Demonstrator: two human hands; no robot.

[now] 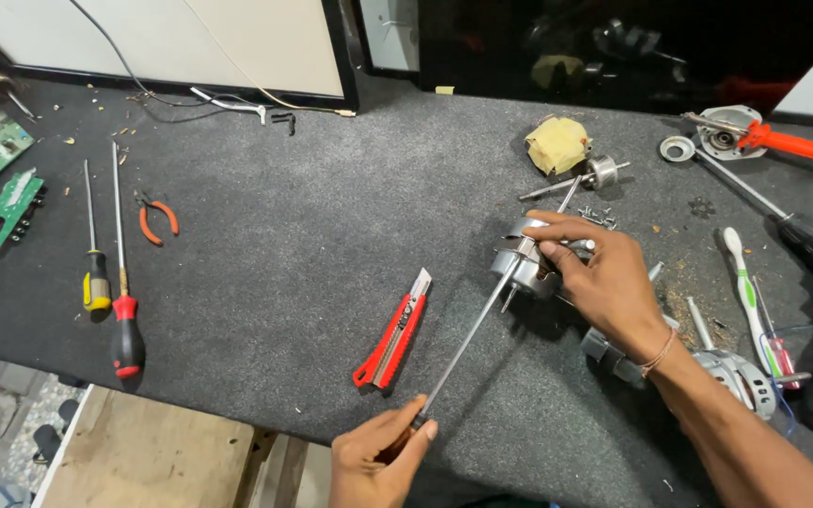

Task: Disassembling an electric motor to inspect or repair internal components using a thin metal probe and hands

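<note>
Dark felt-covered bench [312, 245], motor stator under work with a long screwdriver.

Right hand [599, 277] closes its grip around the small motor stator [524, 268], holding it tilted just above the bench, right of centre. Left hand [383, 452] closes its grip on the handle end of the long screwdriver [468, 343], whose shaft runs up to the stator with the tip at its housing. Judged step: the blade is being seated on a fastener or seam; the next move calls for a steady hold on the stator and a blade kept in line. Nearby lie a red utility knife [392, 334], two spare screwdrivers [110, 282], orange-handled pliers [155, 218], a rotor with shaft [595, 174] and loose screws [597, 216].
</note>
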